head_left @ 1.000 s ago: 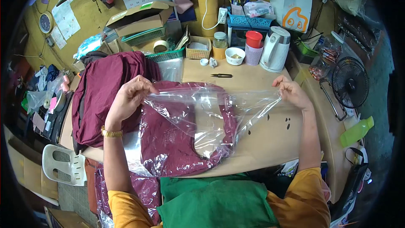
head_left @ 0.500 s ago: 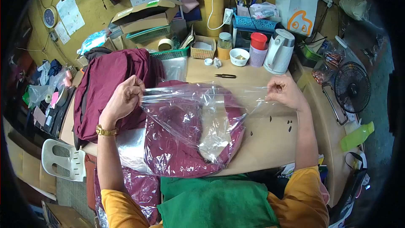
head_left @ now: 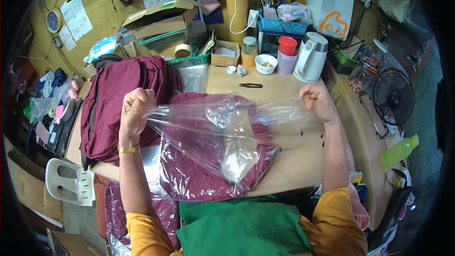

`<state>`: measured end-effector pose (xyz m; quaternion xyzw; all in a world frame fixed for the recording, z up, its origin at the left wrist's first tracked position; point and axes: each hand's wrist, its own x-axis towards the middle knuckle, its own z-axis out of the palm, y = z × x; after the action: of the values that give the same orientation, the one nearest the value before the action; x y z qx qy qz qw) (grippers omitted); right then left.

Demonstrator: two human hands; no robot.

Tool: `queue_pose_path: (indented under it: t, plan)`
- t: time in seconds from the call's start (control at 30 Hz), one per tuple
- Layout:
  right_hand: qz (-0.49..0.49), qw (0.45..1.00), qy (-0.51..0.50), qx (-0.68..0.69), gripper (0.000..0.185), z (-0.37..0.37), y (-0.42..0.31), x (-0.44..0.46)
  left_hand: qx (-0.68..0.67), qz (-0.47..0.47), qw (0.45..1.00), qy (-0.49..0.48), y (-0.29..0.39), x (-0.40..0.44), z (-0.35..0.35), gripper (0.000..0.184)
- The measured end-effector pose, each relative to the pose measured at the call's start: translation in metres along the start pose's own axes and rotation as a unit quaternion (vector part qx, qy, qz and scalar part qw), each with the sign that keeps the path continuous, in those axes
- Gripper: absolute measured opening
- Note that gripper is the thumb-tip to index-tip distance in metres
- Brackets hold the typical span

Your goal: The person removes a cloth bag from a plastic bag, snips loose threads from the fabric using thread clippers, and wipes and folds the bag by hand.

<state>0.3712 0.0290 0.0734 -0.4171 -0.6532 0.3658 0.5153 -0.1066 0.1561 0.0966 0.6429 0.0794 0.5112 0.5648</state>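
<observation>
Rolled knuckles-up since half a second ago: my left hand, right hand | both clenched on a clear, glossy plastic bag | maroon cloth item inside, on tan table | overpulling could split the bag.

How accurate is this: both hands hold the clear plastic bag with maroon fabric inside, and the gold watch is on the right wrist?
Wrong wrist: the head view shows the gold watch on the left, not the right. The left hand and right hand do hold the clear plastic bag with maroon fabric inside.
</observation>
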Motion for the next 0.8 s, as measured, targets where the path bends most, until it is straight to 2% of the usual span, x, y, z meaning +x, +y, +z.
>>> queue_pose_path:
  t: [0.03,0.07,0.1,0.13,0.17,0.2,0.23,0.27,0.33,0.37,0.4,0.43,0.47,0.5,0.53,0.57,0.6,0.63,0.67,0.7,0.73,0.8]
  plan:
    - [0.001,1.0,0.001,-0.001,0.011,-0.002,-0.005,-0.002,0.112,-0.003,0.994,-0.013,0.005,0.002,-0.004,0.042]
    - [-0.024,0.994,-0.023,-0.109,0.01,-0.007,-0.01,-0.004,0.234,-0.023,0.972,-0.016,0.012,0.001,-0.007,0.038]
    - [-0.048,0.974,-0.045,-0.215,0.01,-0.01,-0.012,-0.005,0.296,-0.082,0.952,-0.011,0.024,0.0,0.0,0.036]
    - [-0.048,0.974,-0.043,-0.216,0.01,-0.011,-0.011,-0.008,0.357,-0.14,0.924,-0.007,0.031,0.0,0.006,0.034]
    - [-0.053,0.994,-0.016,-0.095,0.015,-0.011,-0.011,-0.012,0.357,-0.139,0.924,-0.008,0.03,0.001,0.005,0.034]
    - [-0.059,0.998,0.012,0.028,0.021,-0.012,-0.01,-0.014,0.428,-0.105,0.898,-0.022,0.029,0.002,0.002,0.034]
    - [-0.059,0.998,0.014,0.028,0.021,-0.013,-0.007,-0.015,0.496,-0.069,0.865,-0.037,0.028,0.003,0.001,0.033]
    - [-0.071,0.997,0.012,0.0,0.019,-0.015,-0.003,-0.015,0.496,-0.069,0.865,-0.039,0.027,0.003,0.001,0.033]
    - [-0.082,0.996,0.01,-0.027,0.018,-0.009,-0.008,-0.014,0.374,-0.144,0.915,0.045,0.026,0.002,0.002,0.037]
    - [-0.016,0.988,0.012,-0.151,0.018,-0.003,-0.013,-0.015,0.375,-0.145,0.915,0.045,0.028,0.002,0.001,0.037]
    - [0.05,0.961,0.015,-0.273,0.019,0.002,-0.017,-0.015,0.423,-0.107,0.899,-0.016,0.032,0.004,-0.001,0.037]
    - [0.05,0.961,0.016,-0.273,0.019,-0.002,-0.01,-0.017,0.469,-0.066,0.878,-0.076,0.034,0.006,-0.002,0.037]
    - [-0.04,0.988,0.04,-0.143,0.019,-0.009,0.002,-0.018,0.469,-0.065,0.878,-0.076,0.034,0.006,0.001,0.037]
    - [-0.128,0.99,0.06,-0.009,0.019,-0.01,0.009,-0.017,0.465,-0.065,0.882,-0.046,0.034,0.006,0.005,0.038]
    - [-0.129,0.99,0.06,-0.008,0.019,-0.008,0.015,-0.017,0.46,-0.067,0.885,-0.017,0.034,0.005,0.007,0.039]
    - [-0.144,0.98,0.099,0.095,0.017,-0.005,0.02,-0.017,0.461,0.028,0.887,-0.025,0.027,0.005,-0.003,0.034]
    - [-0.149,0.971,0.119,0.147,0.016,0.005,0.02,-0.018,0.461,0.026,0.887,-0.026,0.021,0.004,0.004,0.034]
    - [-0.156,0.958,0.139,0.199,0.016,0.017,0.016,-0.019,0.285,0.031,0.957,0.032,0.013,0.004,0.019,0.031]
    - [-0.143,0.919,0.186,0.318,0.014,0.034,0.012,-0.017,0.099,0.037,0.99,0.089,0.006,0.004,0.032,0.028]
    - [-0.134,0.893,0.208,0.376,0.014,0.04,0.016,-0.016,-0.05,0.012,0.994,0.1,-0.002,0.005,0.04,0.027]
    - [-0.127,0.863,0.231,0.432,0.014,0.045,0.021,-0.015,-0.159,0.06,0.981,0.096,-0.012,0.006,0.053,0.022]
    - [-0.129,0.83,0.004,0.543,0.009,0.045,0.056,-0.009,-0.264,0.074,0.962,-0.005,-0.036,0.007,0.051,0.016]
